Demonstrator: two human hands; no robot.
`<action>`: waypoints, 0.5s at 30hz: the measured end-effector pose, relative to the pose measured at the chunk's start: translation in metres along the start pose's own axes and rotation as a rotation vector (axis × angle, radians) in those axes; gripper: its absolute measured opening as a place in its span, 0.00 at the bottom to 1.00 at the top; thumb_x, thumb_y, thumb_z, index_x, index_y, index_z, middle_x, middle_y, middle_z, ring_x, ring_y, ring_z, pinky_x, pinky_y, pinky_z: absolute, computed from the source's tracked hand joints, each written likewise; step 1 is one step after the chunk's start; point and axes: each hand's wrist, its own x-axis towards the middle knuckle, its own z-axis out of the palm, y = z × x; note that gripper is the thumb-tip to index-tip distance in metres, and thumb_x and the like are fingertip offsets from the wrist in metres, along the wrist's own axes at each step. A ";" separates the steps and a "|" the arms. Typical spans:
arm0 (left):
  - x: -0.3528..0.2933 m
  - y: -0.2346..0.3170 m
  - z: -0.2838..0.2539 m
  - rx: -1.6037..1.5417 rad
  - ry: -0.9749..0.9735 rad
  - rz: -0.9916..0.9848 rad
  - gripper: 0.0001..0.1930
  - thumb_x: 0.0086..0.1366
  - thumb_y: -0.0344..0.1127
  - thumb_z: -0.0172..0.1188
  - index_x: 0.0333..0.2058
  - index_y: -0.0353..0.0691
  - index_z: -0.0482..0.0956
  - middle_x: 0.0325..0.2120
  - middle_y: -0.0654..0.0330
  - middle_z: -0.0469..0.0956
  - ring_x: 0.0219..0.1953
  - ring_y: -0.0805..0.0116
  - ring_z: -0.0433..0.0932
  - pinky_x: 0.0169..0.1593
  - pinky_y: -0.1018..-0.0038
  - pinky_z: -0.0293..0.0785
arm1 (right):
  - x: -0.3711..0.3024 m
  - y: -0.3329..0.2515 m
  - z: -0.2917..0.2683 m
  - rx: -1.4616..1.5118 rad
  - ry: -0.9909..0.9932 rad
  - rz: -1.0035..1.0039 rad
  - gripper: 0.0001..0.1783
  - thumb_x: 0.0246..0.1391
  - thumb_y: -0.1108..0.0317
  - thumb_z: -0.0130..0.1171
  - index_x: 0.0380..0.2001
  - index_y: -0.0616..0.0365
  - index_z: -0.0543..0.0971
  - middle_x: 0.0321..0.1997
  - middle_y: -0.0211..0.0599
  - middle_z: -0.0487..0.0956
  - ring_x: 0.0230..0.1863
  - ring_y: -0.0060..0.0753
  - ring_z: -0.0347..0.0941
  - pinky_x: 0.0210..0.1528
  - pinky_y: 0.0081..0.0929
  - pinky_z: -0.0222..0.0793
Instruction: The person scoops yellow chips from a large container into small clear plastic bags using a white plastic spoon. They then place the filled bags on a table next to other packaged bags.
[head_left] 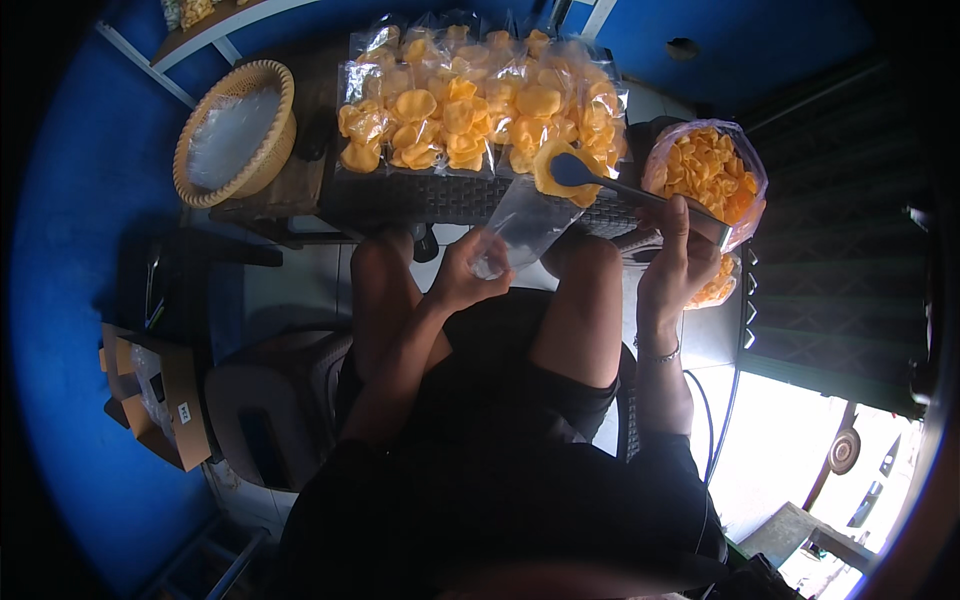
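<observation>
Filled bags (465,120): done, 12 o'clock
Clear bag (532,225): seemingly unfilled, left hand (468,272) gripping
Tongs (632,191): right hand (680,252) gripping, cracker (546,168) at tip
Loose crackers (705,172): unbagged, 2 o'clock

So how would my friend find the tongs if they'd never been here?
Start at the dark woven-look table covered with clear bags of orange chips. At its front right, the person's right hand holds the tongs, pointing left. They're the long, thin tool with a rounded dark-blue tip against one chip, unlike the shiny see-through bags nearby.
</observation>
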 end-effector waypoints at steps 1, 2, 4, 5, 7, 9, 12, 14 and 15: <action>0.000 0.000 0.001 0.007 0.010 0.005 0.17 0.50 0.24 0.69 0.38 0.38 0.73 0.28 0.67 0.76 0.34 0.81 0.78 0.44 0.78 0.73 | -0.001 0.000 0.000 -0.002 -0.006 0.001 0.19 0.63 0.60 0.61 0.32 0.70 0.82 0.25 0.40 0.84 0.26 0.21 0.77 0.31 0.18 0.69; 0.000 -0.001 0.001 0.012 0.016 0.012 0.17 0.50 0.24 0.69 0.37 0.38 0.73 0.28 0.67 0.76 0.34 0.81 0.77 0.44 0.78 0.73 | -0.001 -0.001 0.000 -0.001 -0.015 0.000 0.19 0.63 0.60 0.61 0.32 0.70 0.82 0.24 0.40 0.84 0.26 0.21 0.77 0.31 0.17 0.69; 0.000 -0.001 0.000 0.051 0.015 0.010 0.16 0.50 0.24 0.69 0.37 0.39 0.72 0.28 0.67 0.76 0.33 0.81 0.77 0.44 0.78 0.72 | -0.003 -0.002 -0.001 -0.032 -0.036 0.015 0.18 0.64 0.61 0.61 0.34 0.71 0.81 0.25 0.39 0.84 0.26 0.22 0.77 0.31 0.17 0.69; 0.000 0.000 -0.001 0.062 0.010 0.008 0.16 0.50 0.24 0.69 0.36 0.39 0.72 0.28 0.67 0.76 0.33 0.81 0.76 0.44 0.78 0.72 | -0.004 -0.002 -0.001 -0.046 -0.048 0.022 0.17 0.64 0.62 0.61 0.35 0.71 0.80 0.25 0.39 0.83 0.27 0.22 0.77 0.32 0.17 0.69; 0.000 0.000 -0.001 0.063 0.019 0.011 0.16 0.51 0.24 0.69 0.36 0.39 0.72 0.28 0.67 0.76 0.33 0.81 0.76 0.44 0.78 0.72 | -0.006 -0.002 -0.002 -0.050 -0.056 0.054 0.15 0.63 0.65 0.61 0.37 0.71 0.79 0.26 0.39 0.83 0.27 0.23 0.77 0.32 0.17 0.70; 0.000 -0.001 0.000 0.051 0.022 0.021 0.16 0.51 0.22 0.69 0.36 0.39 0.72 0.28 0.67 0.75 0.33 0.80 0.76 0.43 0.78 0.72 | -0.008 -0.001 0.000 -0.010 -0.065 0.057 0.12 0.63 0.68 0.61 0.38 0.70 0.78 0.27 0.40 0.83 0.27 0.23 0.77 0.33 0.18 0.71; 0.000 -0.002 0.001 0.015 0.028 0.033 0.17 0.51 0.20 0.69 0.36 0.40 0.72 0.29 0.66 0.75 0.33 0.78 0.76 0.42 0.78 0.72 | -0.010 0.001 0.004 0.070 -0.095 0.024 0.09 0.62 0.72 0.61 0.38 0.70 0.78 0.28 0.39 0.82 0.28 0.24 0.78 0.34 0.19 0.72; 0.000 -0.002 0.001 -0.022 0.038 0.019 0.16 0.52 0.21 0.69 0.36 0.40 0.72 0.29 0.66 0.75 0.33 0.79 0.77 0.41 0.78 0.72 | -0.010 0.002 0.004 0.066 -0.129 0.007 0.08 0.61 0.73 0.61 0.38 0.69 0.78 0.29 0.38 0.82 0.29 0.24 0.77 0.34 0.19 0.72; 0.000 -0.002 0.001 -0.024 0.036 0.015 0.16 0.52 0.21 0.69 0.37 0.40 0.72 0.29 0.66 0.75 0.33 0.79 0.77 0.42 0.78 0.72 | -0.011 0.003 0.004 0.068 -0.147 0.001 0.08 0.61 0.73 0.62 0.38 0.69 0.78 0.28 0.38 0.82 0.29 0.24 0.77 0.35 0.19 0.72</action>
